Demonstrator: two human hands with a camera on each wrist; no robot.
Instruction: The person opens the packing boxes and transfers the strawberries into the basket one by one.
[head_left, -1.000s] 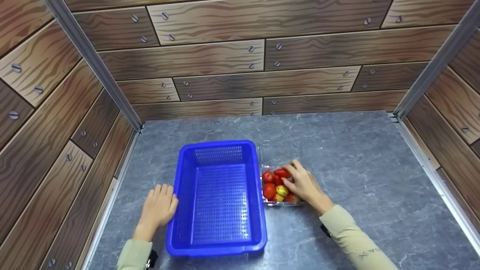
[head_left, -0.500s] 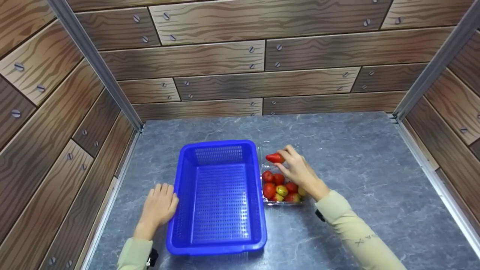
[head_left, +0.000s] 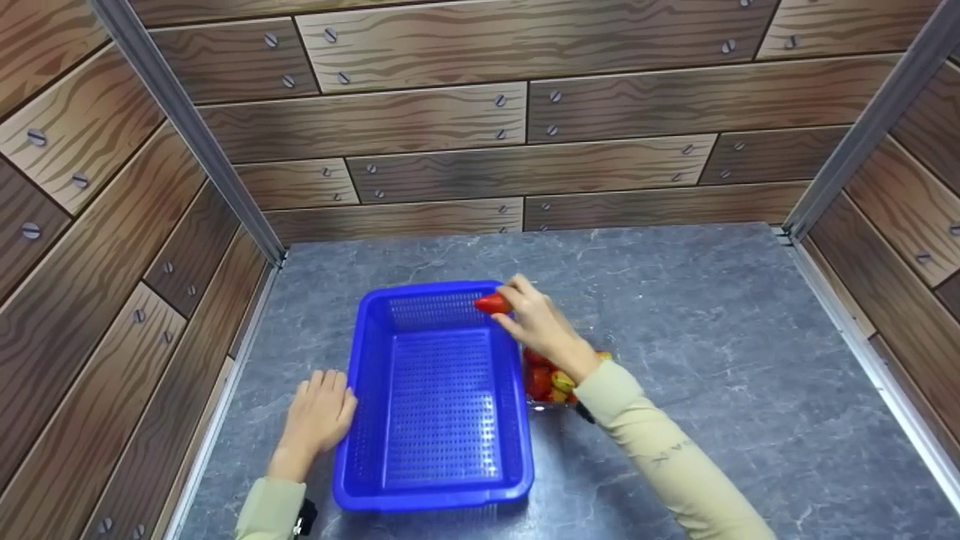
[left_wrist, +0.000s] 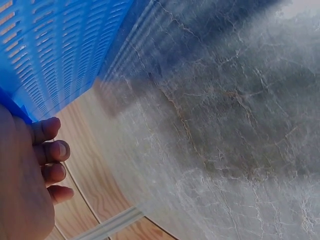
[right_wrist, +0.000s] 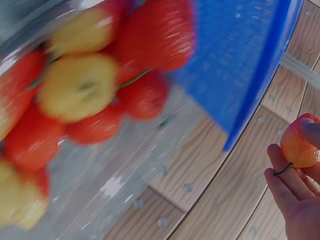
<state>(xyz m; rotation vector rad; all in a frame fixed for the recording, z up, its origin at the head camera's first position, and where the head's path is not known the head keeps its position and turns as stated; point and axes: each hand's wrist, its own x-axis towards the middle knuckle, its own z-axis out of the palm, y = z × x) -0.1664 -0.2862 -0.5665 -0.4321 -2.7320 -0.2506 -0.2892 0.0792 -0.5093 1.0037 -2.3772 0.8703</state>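
A blue perforated basket (head_left: 442, 499) lies lengthwise on the surface. My left hand (head_left: 319, 411) grips its left rim; in the left wrist view the hand (left_wrist: 22, 175) has its fingertips curled beside the blue wall (left_wrist: 60, 55). Over the basket's back right corner, my right hand (head_left: 540, 322) pinches a red, pointed fruit (head_left: 493, 304). The right wrist view shows that fruit (right_wrist: 297, 145) with a yellowish end and a dark stem, held by the right hand (right_wrist: 300, 200). Red and yellow fruits (head_left: 540, 381) fill a clear container (head_left: 541, 407), partly hidden under the right forearm.
The container stands close against the basket's right side. Wood-patterned walls (head_left: 435, 120) with metal corner posts (head_left: 187, 127) enclose the grey marbled surface (head_left: 697, 322) at the back, left and right.
My right hand has lifted the red fruit out of the clear container and moved left with it, over the basket's corner. My left hand and the basket have stayed in place.
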